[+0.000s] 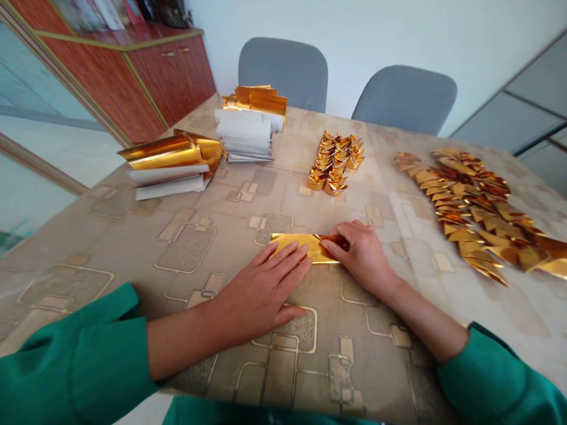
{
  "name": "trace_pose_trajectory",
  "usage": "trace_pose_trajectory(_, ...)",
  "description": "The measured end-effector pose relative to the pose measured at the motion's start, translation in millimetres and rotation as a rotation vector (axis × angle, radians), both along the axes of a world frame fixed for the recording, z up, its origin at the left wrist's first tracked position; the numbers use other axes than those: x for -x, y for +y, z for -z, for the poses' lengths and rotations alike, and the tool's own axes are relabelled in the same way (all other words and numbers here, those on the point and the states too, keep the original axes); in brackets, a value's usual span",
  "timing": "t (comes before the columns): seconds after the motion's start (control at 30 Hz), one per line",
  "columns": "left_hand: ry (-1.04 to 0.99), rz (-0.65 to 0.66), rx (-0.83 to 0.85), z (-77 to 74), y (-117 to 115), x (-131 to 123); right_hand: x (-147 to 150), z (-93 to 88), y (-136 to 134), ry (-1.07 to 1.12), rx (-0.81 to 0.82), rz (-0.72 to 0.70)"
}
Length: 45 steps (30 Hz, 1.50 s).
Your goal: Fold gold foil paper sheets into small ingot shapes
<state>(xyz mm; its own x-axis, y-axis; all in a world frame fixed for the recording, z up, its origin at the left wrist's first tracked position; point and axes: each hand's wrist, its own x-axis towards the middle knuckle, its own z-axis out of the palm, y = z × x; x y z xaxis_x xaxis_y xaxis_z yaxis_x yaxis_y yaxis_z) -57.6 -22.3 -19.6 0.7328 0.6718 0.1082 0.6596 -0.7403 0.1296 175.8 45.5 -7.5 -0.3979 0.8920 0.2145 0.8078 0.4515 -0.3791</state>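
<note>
Now, left hand [261,292]: lies flat, palm down, fingers straight and close together; fingertips press on the left half of the gold foil strip [297,242].
Right hand [363,254]: fingers bent, tips on the right end of the gold foil strip; pinching or only pressing, cannot tell.
Gold foil strip: folded into a long narrow band; lies flat on the table [133,236], near its middle, between the two hands and touched by both.
Sleeves: green, one on each forearm, at the near table edge.
Table: covered with a beige cloth patterned in rounded squares.
Folded gold ingots [334,162]: heaped in a small pile beyond the hands, well apart from the strip.
Pointed gold folds [473,206]: spread in overlapping rows on the right side of the table.
Near foil stack [172,165]: gold sheets over white ones, far left, edges curling up.
Far foil stack [250,127]: taller, white edges showing, gold sheets on top, behind the near stack.
Grey chairs [283,71]: two, pushed up to the far edge.
Red-brown cabinet [150,77]: stands against the wall, upper left.
</note>
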Motion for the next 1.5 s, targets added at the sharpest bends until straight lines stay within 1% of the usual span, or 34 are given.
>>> trace_pose_trajectory(0.5,-0.027,0.007,-0.005,-2.5,2.4,-0.7,-1.7,7.7,3.3,0.027,-0.034,-0.008)
trace_pose_trajectory(0.57,-0.031,0.012,-0.007,-2.2,3.1,-0.3,-3.6,5.5,1.8,0.008,-0.098,-0.014)
trace_pose_trajectory(0.63,-0.032,0.016,-0.009,-1.8,3.7,0.0,-4.1,-0.2,-4.7,-0.036,-0.229,-0.045)
trace_pose_trajectory(0.7,-0.032,0.019,-0.015,-1.7,4.1,0.3,-2.0,-6.9,-16.7,-0.096,-0.356,-0.124)
trace_pose_trajectory(0.73,-0.032,0.020,-0.018,-1.8,4.2,0.4,-0.2,-9.5,-24.1,-0.129,-0.381,-0.186)
trace_pose_trajectory(0.77,-0.030,0.020,-0.020,-2.0,4.2,0.4,1.8,-11.1,-31.7,-0.161,-0.384,-0.242)
trace_pose_trajectory(0.83,-0.025,0.015,-0.020,-2.8,4.3,0.3,4.8,-11.4,-45.6,-0.210,-0.373,-0.292)
trace_pose_trajectory(0.97,-0.022,0.007,-0.021,-5.2,4.3,-0.7,-0.6,-6.4,-61.6,-0.266,-0.340,-0.278)
trace_pose_trajectory(1.2,-0.012,-0.002,-0.041,-7.8,3.6,3.1,-21.7,-5.2,-68.9,-0.259,-0.275,-0.217)
trace_pose_trajectory(1.37,0.048,-0.041,-0.096,-11.0,-2.7,22.3,-26.2,-1.9,-69.4,-0.238,-0.272,-0.211)
trace_pose_trajectory(1.5,0.091,-0.067,-0.101,-13.2,-7.8,40.5,-28.4,-2.3,-68.8,-0.230,-0.281,-0.201)
